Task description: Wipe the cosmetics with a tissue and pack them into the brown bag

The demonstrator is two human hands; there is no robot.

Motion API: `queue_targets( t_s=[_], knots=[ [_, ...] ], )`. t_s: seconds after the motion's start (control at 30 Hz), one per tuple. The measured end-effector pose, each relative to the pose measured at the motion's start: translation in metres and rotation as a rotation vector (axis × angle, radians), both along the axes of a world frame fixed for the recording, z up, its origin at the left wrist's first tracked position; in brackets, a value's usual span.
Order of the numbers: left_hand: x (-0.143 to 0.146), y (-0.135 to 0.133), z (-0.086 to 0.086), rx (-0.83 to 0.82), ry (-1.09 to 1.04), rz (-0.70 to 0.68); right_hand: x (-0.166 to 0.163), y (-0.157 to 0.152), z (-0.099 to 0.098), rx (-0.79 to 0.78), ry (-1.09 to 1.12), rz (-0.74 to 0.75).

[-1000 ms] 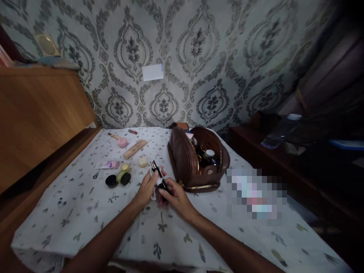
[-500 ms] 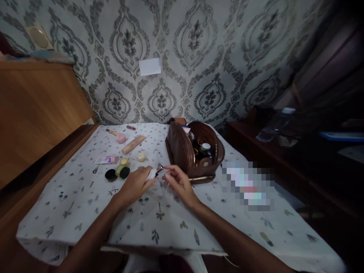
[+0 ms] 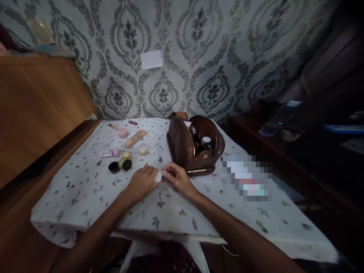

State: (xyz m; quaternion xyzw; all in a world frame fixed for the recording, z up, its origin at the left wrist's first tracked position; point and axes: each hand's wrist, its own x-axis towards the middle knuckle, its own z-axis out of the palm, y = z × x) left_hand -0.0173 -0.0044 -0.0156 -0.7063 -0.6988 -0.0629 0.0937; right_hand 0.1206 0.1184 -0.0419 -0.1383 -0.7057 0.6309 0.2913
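My left hand [image 3: 143,181] is closed round a small white item [image 3: 157,176], mostly covered by the fingers; its kind is hidden. My right hand [image 3: 178,178] meets it, thumb and fingers pinched at a small dark piece by its tip. Both hands are low over the patterned cloth, just in front of a brown cosmetic bag [image 3: 176,146]. The bag is unzipped, and a white-capped dark bottle [image 3: 207,141] shows inside. Left of the hands are a black round lid [image 3: 114,167], a small green jar [image 3: 121,163] and a pale cream jar [image 3: 143,151].
Farther back lie a beige tube [image 3: 135,138], a pink round item [image 3: 123,133], a brush [image 3: 114,127] and a small reddish tube [image 3: 132,122]. A white-and-pink tube [image 3: 109,153] is at left. A blurred-out item [image 3: 247,176] lies right; beyond it is a plastic bottle [image 3: 280,118].
My right hand has closed in on the left, its fingers now pinched at the white item's end. The dark, shiny-tipped piece that stuck out there is now mostly covered. The view has shifted slightly.
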Motion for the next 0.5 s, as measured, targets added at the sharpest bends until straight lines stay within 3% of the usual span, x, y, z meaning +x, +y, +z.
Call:
queue_targets(
  t_s=[0.33, 0.5],
  knots=[
    [-0.040, -0.049, -0.014, -0.001, 0.044, 0.126, -0.002, 0.000, -0.003, -0.091, 0.014, -0.013],
    [-0.049, -0.062, -0.007, 0.039, -0.312, 0.123, -0.001, 0.000, -0.001, -0.161, 0.007, -0.003]
  ],
)
